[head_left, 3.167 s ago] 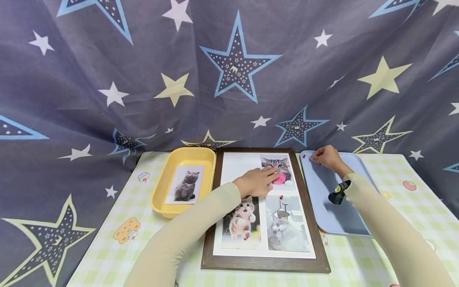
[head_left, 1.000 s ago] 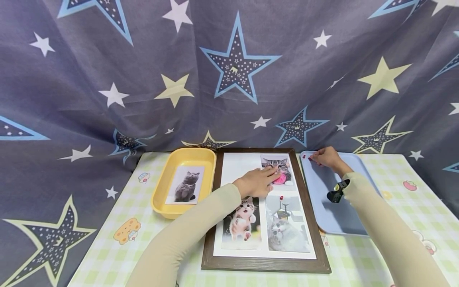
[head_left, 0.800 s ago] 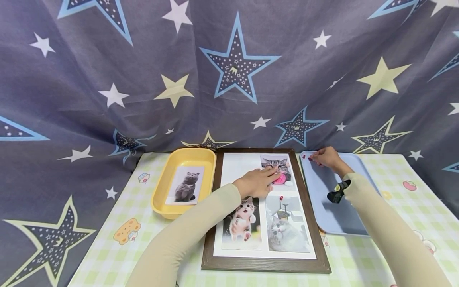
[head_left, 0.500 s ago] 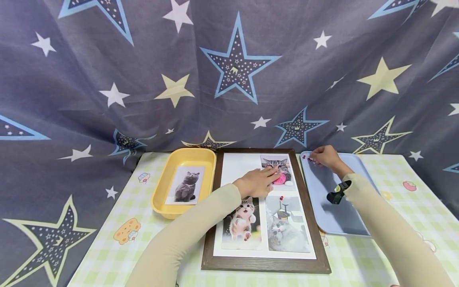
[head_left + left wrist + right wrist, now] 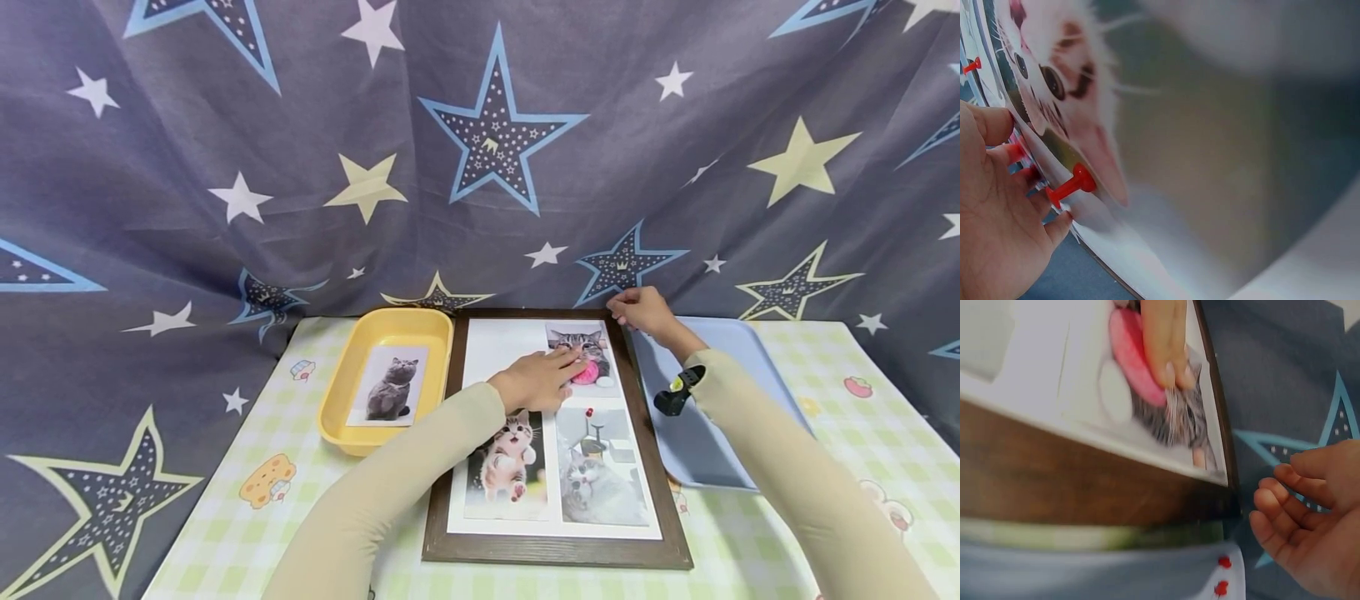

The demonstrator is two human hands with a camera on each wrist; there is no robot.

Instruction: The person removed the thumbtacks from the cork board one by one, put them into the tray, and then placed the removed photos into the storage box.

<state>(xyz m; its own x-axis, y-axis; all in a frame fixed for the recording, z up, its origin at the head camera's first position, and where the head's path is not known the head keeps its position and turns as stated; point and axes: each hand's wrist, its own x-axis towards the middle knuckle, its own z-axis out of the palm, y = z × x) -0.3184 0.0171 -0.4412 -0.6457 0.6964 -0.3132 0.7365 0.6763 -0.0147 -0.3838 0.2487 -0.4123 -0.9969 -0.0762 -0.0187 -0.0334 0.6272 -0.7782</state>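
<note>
My left hand (image 5: pixel 538 381) lies with straight fingers on a tabby-cat photo (image 5: pixel 604 340) at the top right of a wooden-framed board (image 5: pixel 558 547). Beside its little finger, a red push pin (image 5: pixel 1074 185) stands in the kitten photo (image 5: pixel 504 492). Another red push pin (image 5: pixel 588 413) is in the white-cat photo (image 5: pixel 603 500). My right hand (image 5: pixel 647 312) hovers at the board's top right corner. In the right wrist view its fingers are curled, with thumb and index tips close together; I cannot tell whether a pin is between them.
A blue tray (image 5: pixel 701 450) on the right holds red push pins (image 5: pixel 1222 575) in its far left corner. To the left, a yellow basin (image 5: pixel 330 408) contains a grey-cat photo (image 5: pixel 390 387). A starry curtain (image 5: pixel 300 167) hangs behind the checked table (image 5: pixel 202 533).
My right hand has lifted from the far left corner of the blue tray and moved left to the frame's top right corner. The left hand has stayed on the tabby-cat photo.
</note>
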